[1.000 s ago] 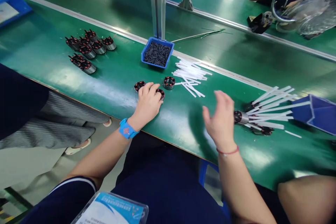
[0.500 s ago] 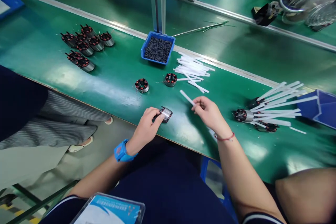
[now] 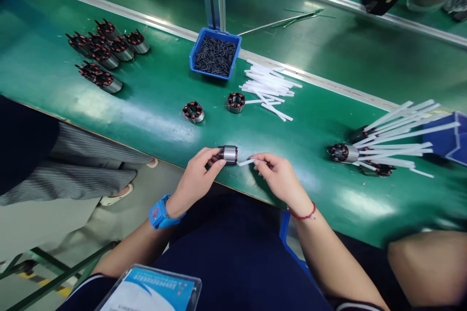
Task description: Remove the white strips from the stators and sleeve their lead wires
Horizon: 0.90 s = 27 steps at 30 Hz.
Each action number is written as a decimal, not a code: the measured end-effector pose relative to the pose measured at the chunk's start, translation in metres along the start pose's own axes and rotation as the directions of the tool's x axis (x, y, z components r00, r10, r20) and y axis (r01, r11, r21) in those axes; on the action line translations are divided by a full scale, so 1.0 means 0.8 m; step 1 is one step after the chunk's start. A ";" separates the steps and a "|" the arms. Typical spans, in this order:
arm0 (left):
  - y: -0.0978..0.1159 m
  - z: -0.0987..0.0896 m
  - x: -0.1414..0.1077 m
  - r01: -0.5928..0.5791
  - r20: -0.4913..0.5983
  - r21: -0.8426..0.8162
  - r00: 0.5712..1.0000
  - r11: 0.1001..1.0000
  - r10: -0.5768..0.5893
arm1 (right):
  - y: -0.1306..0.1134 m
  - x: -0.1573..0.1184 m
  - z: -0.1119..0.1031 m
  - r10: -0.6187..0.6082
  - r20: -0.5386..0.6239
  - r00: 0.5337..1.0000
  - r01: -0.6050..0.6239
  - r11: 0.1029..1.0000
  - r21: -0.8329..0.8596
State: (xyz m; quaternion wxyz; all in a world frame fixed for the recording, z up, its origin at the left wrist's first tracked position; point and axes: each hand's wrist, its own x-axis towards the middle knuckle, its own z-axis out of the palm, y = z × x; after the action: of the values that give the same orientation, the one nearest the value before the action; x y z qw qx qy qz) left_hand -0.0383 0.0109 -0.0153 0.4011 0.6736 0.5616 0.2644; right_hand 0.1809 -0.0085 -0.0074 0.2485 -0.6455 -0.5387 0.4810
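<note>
My left hand (image 3: 200, 172) grips a silver motor stator (image 3: 229, 154) lying on its side near the bench's front edge. Between the fingertips of my right hand (image 3: 272, 170) is a white strip (image 3: 246, 162), its free end at the stator's right end. Two more stators stand upright beyond, one (image 3: 193, 112) to the left and one (image 3: 236, 102) with a strip beside it. A pile of white strips (image 3: 270, 82) lies behind my right hand.
Several stators (image 3: 105, 53) cluster at the left. A blue bin (image 3: 230, 70) holds black sleeves by a metal post (image 3: 213, 0). At the right are stators with long white strips (image 3: 394, 148) and a blue box (image 3: 443, 136). Another person's arm (image 3: 426, 265) is at lower right.
My right hand has moved left and down, bringing its strip to the stator. The stator in my left hand has turned so its right end faces the strip. The view has shifted slightly.
</note>
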 end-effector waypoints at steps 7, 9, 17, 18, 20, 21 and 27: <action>0.001 -0.004 -0.002 0.004 0.021 -0.025 1.000 1.000 -0.004 | -0.003 -0.001 -0.019 0.084 -0.049 0.995 -0.082 0.995 0.051; 0.000 -0.003 -0.003 -0.003 0.014 -0.024 1.000 1.000 0.003 | -0.004 0.001 -0.019 0.066 0.017 0.998 -0.066 0.998 0.001; 0.001 -0.010 -0.005 -0.069 0.074 -0.006 0.995 0.998 0.070 | -0.014 0.019 0.003 -0.032 0.130 0.991 0.027 0.999 0.042; 0.001 -0.012 -0.005 -0.084 0.096 -0.004 0.992 0.996 0.084 | -0.014 0.020 0.007 -0.039 0.142 0.989 0.028 0.997 0.075; 0.000 -0.015 -0.005 -0.111 0.129 -0.011 0.985 0.994 0.111 | -0.013 0.021 0.016 -0.045 0.152 0.987 0.025 0.991 0.134; 0.000 -0.015 -0.005 -0.118 0.136 -0.017 0.983 0.993 0.119 | -0.012 0.020 0.019 -0.044 0.150 0.988 0.020 0.987 0.159; 0.001 -0.006 -0.004 -0.083 0.058 -0.001 0.995 0.997 0.083 | -0.017 0.023 0.024 -0.008 0.147 0.989 -0.023 0.978 0.206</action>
State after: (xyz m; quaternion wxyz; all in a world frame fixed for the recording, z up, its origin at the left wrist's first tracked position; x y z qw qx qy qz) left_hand -0.0430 0.0087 -0.0118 0.4055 0.7039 0.5215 0.2609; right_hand 0.1569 0.0088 -0.0108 0.2720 -0.5810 -0.5000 0.5818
